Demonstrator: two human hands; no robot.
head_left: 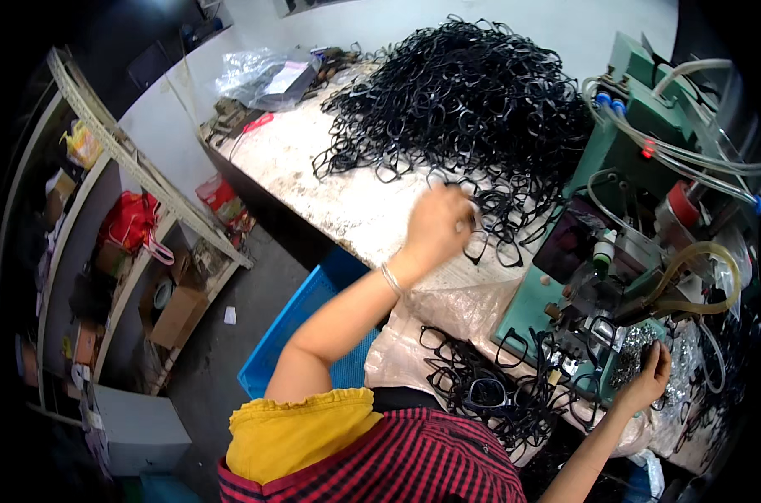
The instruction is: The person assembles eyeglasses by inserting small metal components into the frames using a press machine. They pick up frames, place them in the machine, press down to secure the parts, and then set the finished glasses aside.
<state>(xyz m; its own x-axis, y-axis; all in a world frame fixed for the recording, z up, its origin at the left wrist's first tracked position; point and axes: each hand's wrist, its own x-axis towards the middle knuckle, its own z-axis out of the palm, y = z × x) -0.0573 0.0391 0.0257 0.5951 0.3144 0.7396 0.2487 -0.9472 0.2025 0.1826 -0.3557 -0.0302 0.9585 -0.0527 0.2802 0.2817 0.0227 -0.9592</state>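
Observation:
My left hand [441, 225] reaches out over the worn white worktable [313, 172] to the near edge of a big heap of black spectacle frames [464, 101]. Its fingers are closed on one black frame [481, 239] at the pile's edge. A thin bangle circles that wrist. My right hand [649, 375] is low at the right, fingers curled at a small heap of shiny metal parts [636, 344] beside the green machine [615, 243]. A second, smaller bunch of black frames [481, 390] lies on a plastic sheet in front of me.
Clear hoses [690, 155] loop over the green machine. A blue plastic crate [301, 323] stands on the floor under the table edge. Metal shelving [124, 218] with boxes and a red bag fills the left. A plastic bag [263, 75] lies at the table's far corner.

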